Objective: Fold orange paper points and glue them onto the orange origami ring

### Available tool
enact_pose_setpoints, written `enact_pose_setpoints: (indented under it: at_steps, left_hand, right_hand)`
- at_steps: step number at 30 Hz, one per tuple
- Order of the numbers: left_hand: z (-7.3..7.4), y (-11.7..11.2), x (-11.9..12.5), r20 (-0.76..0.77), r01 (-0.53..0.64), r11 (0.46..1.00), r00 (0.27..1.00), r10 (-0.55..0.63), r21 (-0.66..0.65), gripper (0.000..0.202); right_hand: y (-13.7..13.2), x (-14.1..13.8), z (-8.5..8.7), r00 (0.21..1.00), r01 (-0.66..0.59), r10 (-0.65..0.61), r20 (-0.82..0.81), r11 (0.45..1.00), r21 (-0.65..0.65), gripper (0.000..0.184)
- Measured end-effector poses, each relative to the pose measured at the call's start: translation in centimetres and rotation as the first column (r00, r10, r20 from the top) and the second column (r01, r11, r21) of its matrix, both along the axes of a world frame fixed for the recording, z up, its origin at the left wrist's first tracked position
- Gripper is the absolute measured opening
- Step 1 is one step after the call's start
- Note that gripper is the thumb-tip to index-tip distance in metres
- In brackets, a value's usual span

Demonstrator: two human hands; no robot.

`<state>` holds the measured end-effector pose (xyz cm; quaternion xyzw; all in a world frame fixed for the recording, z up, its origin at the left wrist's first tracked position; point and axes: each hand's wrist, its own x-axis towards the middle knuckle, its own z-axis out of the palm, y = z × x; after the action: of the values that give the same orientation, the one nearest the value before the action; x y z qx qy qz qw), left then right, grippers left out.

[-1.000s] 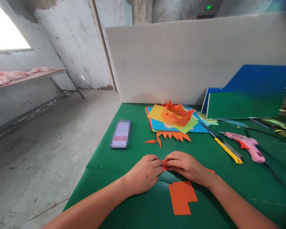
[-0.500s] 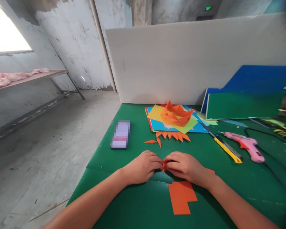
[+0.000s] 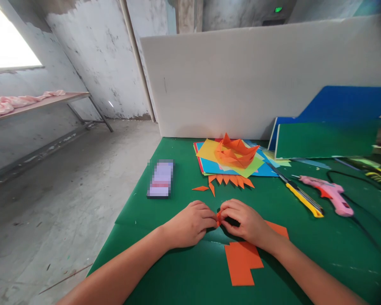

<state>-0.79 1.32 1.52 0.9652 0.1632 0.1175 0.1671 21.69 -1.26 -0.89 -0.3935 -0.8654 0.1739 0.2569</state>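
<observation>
Between two hands [image 3: 190, 224], one paper piece [image 3: 219, 218]

Walls [image 3: 92, 51] pale, patchy, with dark stains. Floor [image 3: 120, 169] grey, concrete-like, small debris scattered at left. Window [image 3: 6, 38] at far left, glaring white. Below it, a long table [image 3: 55, 100] with metal legs, pink cloth [image 3: 15, 103] on top. Pipe [image 3: 136, 57] runs up the far wall. Small green light [image 3: 278, 9] glows high, far right. Green worktop [image 3: 178, 275] near; large white board [image 3: 235, 80] upright at its far edge.

And there's no readable lettering here, with the green lit sign [image 3: 278, 9] glowing too small and the phone screen [image 3: 161, 177] pixelated.
</observation>
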Motion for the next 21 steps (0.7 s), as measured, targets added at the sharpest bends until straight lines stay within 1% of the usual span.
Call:
enact_pose_setpoints:
  at_steps: [8,12,21]
  left_hand:
    - [0.3,-0.3,0.1,-0.021,-0.015,1.000,1.000,0.015,-0.008,0.031]
    - [0.2,-0.3,0.0,-0.035,-0.005,1.000,0.999,0.006,0.019,0.034]
    - [-0.2,-0.5,0.1,-0.057,-0.012,0.997,0.998,0.016,0.070,0.028]
  right_hand:
    - [0.0,-0.7,-0.1,0.997,0.070,-0.071,-0.035,0.997,-0.016,0.010]
    - [0.1,-1.0,-0.1,0.995,0.086,-0.086,-0.048,0.996,0.002,0.012]
    - [-0.4,-1.4,-0.2,0.990,0.137,-0.138,0.002,0.990,0.021,0.014]
